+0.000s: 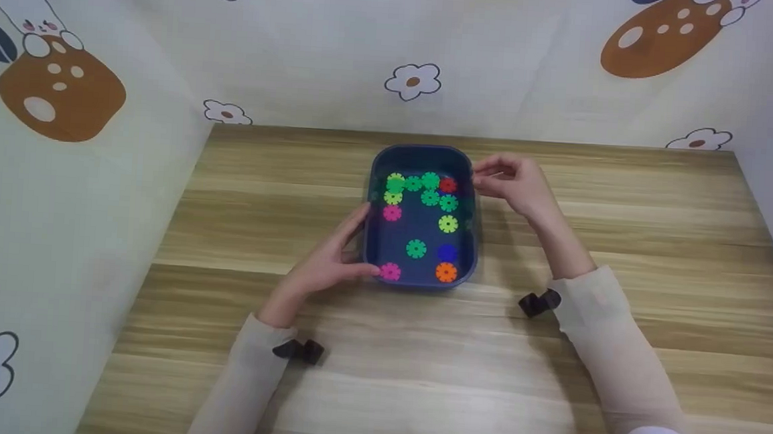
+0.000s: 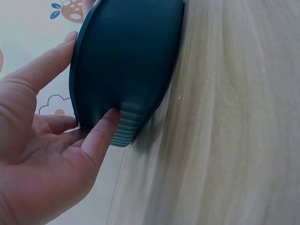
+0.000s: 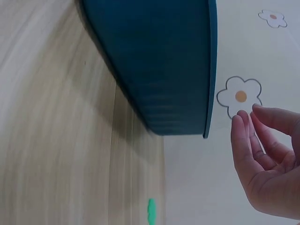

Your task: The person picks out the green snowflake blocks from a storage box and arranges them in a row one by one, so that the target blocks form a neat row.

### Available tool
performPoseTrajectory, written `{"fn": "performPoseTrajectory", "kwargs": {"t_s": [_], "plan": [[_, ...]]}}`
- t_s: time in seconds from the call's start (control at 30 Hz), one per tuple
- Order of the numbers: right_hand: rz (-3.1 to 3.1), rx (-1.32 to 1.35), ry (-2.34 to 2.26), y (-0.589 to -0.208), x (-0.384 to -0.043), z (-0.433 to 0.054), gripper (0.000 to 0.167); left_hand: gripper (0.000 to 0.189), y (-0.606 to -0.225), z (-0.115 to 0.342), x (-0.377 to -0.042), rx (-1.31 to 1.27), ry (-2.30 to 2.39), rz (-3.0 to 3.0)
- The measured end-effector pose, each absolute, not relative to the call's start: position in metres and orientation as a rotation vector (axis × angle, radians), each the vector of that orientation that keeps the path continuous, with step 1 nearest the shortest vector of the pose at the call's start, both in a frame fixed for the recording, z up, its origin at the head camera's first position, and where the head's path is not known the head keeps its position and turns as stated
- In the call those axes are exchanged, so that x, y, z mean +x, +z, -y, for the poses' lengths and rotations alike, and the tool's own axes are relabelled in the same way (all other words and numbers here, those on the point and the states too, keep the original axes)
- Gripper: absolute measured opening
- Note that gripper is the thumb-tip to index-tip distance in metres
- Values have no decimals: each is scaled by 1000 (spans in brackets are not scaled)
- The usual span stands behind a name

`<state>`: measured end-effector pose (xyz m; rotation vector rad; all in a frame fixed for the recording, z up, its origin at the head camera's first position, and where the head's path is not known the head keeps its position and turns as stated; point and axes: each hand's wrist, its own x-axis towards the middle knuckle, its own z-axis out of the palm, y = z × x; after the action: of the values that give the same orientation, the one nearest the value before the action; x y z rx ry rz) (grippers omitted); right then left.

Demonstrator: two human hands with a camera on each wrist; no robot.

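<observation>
A dark blue plastic tray (image 1: 420, 236) stands on the table with several small, bright, notched plastic discs on its floor. My left hand (image 1: 327, 260) holds the tray's left side near the front. In the left wrist view, the thumb and some fingers of this hand (image 2: 51, 140) meet the rim, while one finger lies on the outer wall. Beside the tray's far right corner is my right hand (image 1: 519, 185), its fingers loosely bent. The right wrist view shows this hand (image 3: 272, 159) apart from the tray wall (image 3: 154, 70), with nothing visible in it.
A green piece (image 3: 151, 211) lies on the table beyond the tray in the right wrist view. The wooden table (image 1: 280, 197) meets a patterned cloth backdrop (image 1: 329, 59) behind the tray and at the sides. Each wrist carries a small black camera (image 1: 539, 303).
</observation>
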<state>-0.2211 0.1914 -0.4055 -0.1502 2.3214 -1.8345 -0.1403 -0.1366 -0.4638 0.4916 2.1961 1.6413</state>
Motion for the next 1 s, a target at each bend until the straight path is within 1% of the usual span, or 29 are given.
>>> {"fn": "performPoseTrajectory", "kwargs": {"t_s": [0.47, 0.8, 1.0], "plan": [[-2286, -287, -1725, -412, -213, -153, 24, 104, -466, 137, -141, 498, 1640, -2213], [-2259, -401, -1630, -422, -208, -129, 25, 101, -466, 137, -141, 501, 1621, -2236], [-2294, -473, -1492, -431, -207, -117, 26, 102, -467, 137, -142, 510, 1665, -2175]]}}
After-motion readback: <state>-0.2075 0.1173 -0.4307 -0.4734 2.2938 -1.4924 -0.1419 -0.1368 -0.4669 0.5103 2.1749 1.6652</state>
